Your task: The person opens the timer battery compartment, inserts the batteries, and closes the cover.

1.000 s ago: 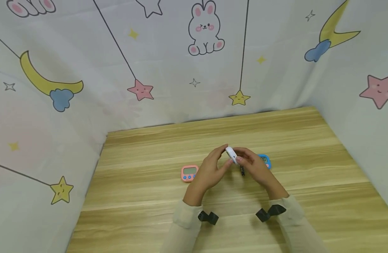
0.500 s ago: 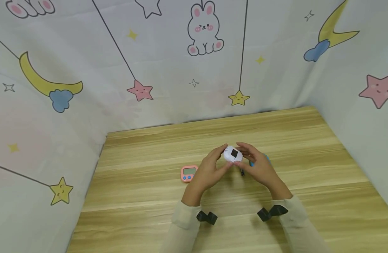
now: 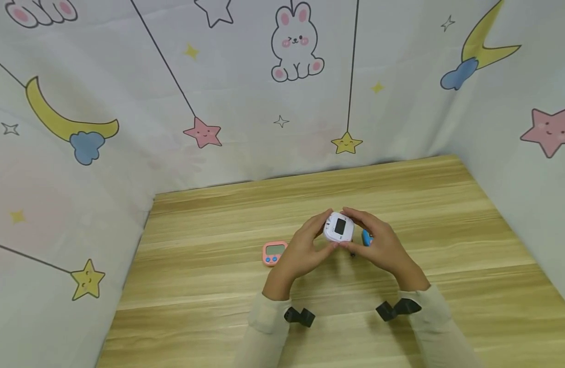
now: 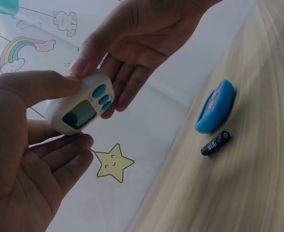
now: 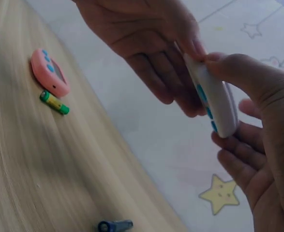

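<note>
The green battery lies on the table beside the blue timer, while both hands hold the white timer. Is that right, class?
Not quite: the right wrist view shows the green battery beside the pink timer, not the blue timer. The rest stands: it lies on the table, and the left hand and right hand hold the white timer.

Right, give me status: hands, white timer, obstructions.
Left hand, right hand both gripping white timer. Held off table. Blue timer, pink timer, dark battery, green battery nearby; none seen blocking.
</note>
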Demonstrator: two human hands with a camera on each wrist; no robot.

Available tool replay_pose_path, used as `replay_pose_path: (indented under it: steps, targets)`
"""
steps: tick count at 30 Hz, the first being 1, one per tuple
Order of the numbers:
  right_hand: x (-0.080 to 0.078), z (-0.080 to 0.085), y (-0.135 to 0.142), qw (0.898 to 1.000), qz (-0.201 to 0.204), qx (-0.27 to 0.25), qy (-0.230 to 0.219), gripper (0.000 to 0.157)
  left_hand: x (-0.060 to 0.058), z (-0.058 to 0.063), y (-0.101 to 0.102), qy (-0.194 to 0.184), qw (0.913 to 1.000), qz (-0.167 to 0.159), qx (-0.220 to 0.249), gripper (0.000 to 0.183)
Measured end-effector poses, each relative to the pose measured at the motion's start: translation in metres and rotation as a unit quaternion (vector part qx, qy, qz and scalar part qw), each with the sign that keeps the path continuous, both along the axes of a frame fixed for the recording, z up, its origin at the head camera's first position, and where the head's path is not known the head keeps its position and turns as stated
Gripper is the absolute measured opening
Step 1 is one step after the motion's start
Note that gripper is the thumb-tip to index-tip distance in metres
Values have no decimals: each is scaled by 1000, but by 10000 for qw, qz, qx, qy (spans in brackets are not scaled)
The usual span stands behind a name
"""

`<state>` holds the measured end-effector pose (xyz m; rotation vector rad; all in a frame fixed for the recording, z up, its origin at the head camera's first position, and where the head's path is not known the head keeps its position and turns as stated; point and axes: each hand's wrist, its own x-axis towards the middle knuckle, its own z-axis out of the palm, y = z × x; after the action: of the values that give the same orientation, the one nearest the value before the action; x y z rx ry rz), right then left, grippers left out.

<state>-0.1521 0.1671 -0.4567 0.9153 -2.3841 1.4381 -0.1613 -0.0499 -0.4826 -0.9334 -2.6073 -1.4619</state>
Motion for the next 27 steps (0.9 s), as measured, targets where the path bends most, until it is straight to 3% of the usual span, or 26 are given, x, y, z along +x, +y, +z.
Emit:
replay_pose_path:
  steps: [7, 12, 20, 27]
  targets:
    - [-3, -3, 6, 9984, 540, 116, -101, 75, 0, -1, -1, -373, 9989, -255, 126, 77]
    - [-3, -6, 7, 9976, 676, 129, -108, 74, -1, -3, 1, -297, 9990, -317, 91, 79]
    - [-2, -5, -1, 9992, 85, -260, 295, 53, -1, -2, 5, 187, 9990, -9, 418, 76]
    - [-1, -8, -8, 9989, -330, -317, -114, 42, 0, 0, 6, 373, 9979, 123, 524, 76]
